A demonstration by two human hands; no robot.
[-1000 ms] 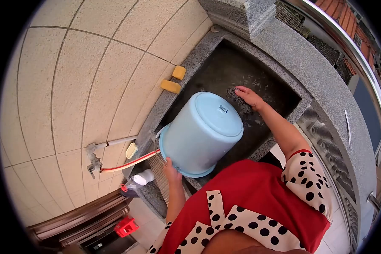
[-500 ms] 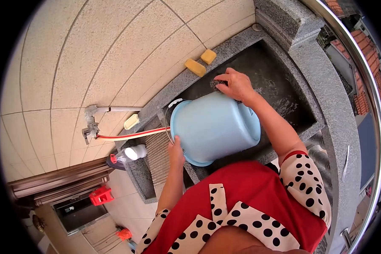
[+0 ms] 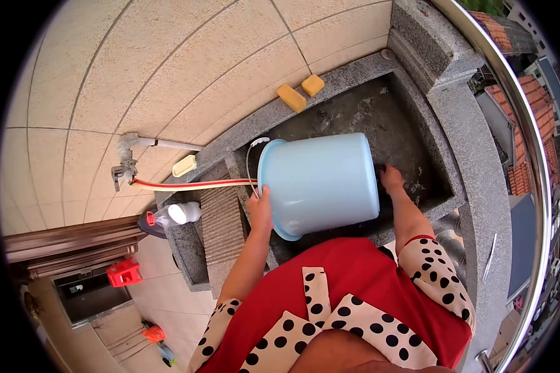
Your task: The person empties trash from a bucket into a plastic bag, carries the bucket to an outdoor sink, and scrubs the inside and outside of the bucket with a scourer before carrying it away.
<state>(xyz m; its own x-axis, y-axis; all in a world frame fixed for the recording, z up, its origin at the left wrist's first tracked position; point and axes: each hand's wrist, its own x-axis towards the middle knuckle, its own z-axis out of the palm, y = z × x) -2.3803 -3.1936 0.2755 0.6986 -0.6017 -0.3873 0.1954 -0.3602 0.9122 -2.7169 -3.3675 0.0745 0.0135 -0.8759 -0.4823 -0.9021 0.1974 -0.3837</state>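
A light blue bucket (image 3: 320,183) lies on its side over the stone sink (image 3: 457,198), its mouth turned left and its base right. My left hand (image 3: 259,209) is closed on the bucket's rim, near the wire handle (image 3: 249,165). By the bucket's base is my right hand (image 3: 392,180), fingers curled round a dark scouring pad (image 3: 379,168), which is mostly hidden. A red-striped hose (image 3: 196,184) runs from the tap (image 3: 126,171) to the bucket's mouth; its end is out of sight.
Two yellow sponges (image 3: 292,98) sit on the sink's back ledge. A ribbed washboard (image 3: 223,217) adjoins the sink on the left, with a soap dish (image 3: 185,166) and a white bottle (image 3: 183,213) nearby. At the right, a metal railing (image 3: 544,155) curves past.
My right hand has moved with the scouring pad from the bucket's upper side down to its base. The bucket has turned slightly, so its base faces more to the right. My left hand keeps the rim.
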